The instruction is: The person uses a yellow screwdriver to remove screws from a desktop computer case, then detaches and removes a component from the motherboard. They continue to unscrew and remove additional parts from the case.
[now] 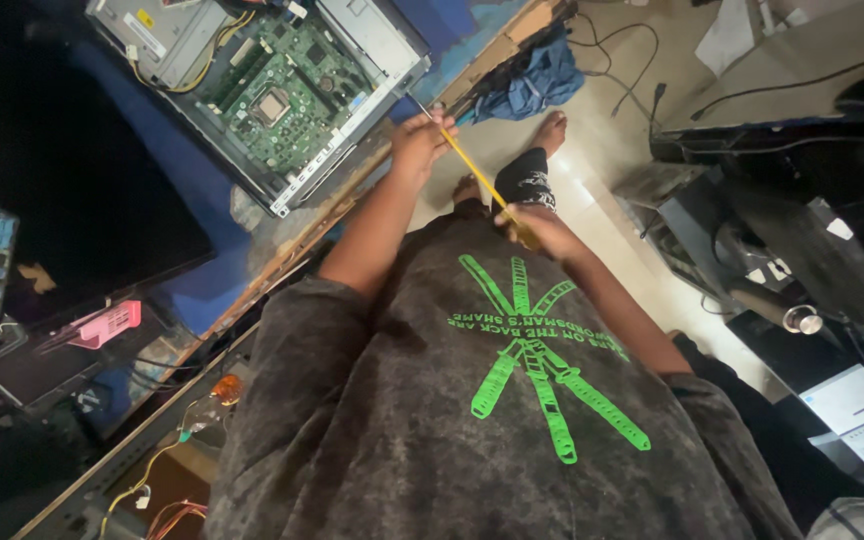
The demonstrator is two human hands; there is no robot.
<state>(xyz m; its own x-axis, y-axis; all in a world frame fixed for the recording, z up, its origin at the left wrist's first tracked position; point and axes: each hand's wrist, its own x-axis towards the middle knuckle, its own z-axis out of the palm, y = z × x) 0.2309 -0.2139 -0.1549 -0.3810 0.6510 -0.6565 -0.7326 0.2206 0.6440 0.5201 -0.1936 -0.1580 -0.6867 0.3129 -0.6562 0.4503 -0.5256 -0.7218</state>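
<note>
I look down my own dark grey shirt with a green print (532,370). Both hands hold a long thin yellow screwdriver (477,175) that slants across in front of my body. My left hand (422,140) is closed around its upper end, near the metal tip, right at the table's edge. My right hand (542,232) grips the lower end, close to my chest. Just beyond the left hand lies an open computer case (282,95) with a green motherboard exposed.
The case rests on a blue-covered table (202,270) with a wooden edge. A pink object (107,325) and loose wires lie lower left. A blue cloth (537,80) hangs at the table's end. My bare foot (550,130) is on the tiled floor. Dark equipment stands right (802,250).
</note>
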